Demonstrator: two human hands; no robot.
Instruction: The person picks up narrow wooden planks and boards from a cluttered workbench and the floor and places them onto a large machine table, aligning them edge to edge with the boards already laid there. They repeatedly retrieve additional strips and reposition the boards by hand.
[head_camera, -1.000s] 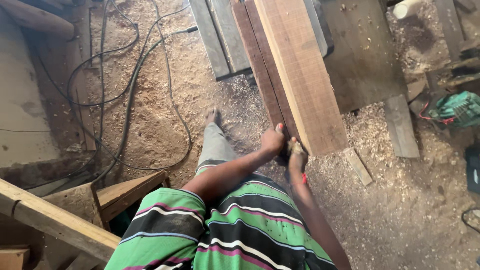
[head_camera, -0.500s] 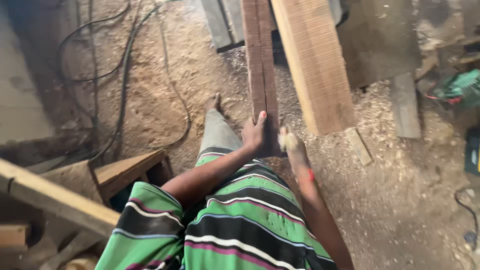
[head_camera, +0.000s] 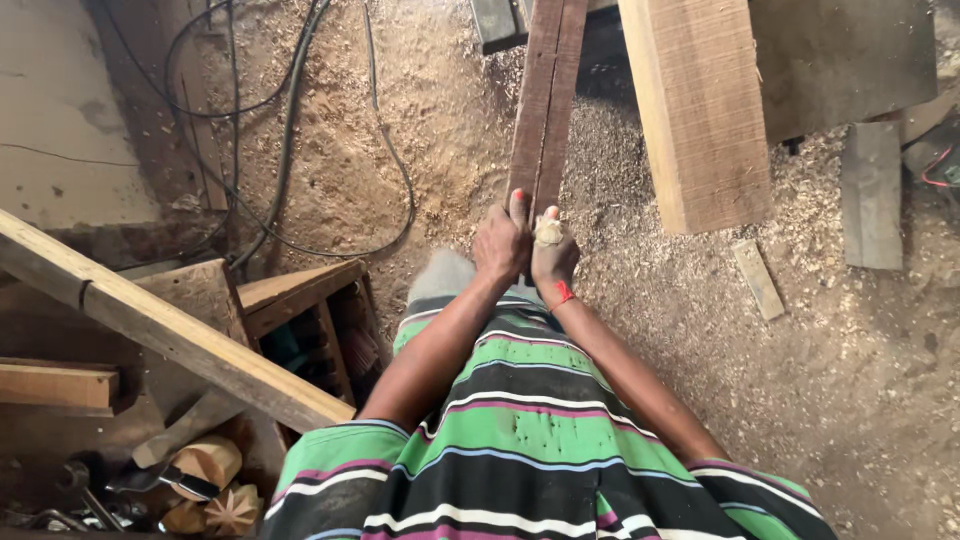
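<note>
Gripping the near end of a dark narrow plank (head_camera: 545, 100) with both hands, I've got it running straight away from me over the sawdust floor (head_camera: 420, 150). Left hand (head_camera: 502, 245) wraps its left edge, right hand (head_camera: 553, 252) its right edge, both closed tight on the board end, probably to steady and aim it. Wide pale board (head_camera: 700, 110) lies just beside it on the right. Black cables (head_camera: 290, 150) trail left; small offcut (head_camera: 758, 280) sits apart.

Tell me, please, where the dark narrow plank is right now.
In the head view, the dark narrow plank runs from top centre down to both hands, left hand and right hand, gripping its near end, just left of the wide pale board.
</note>
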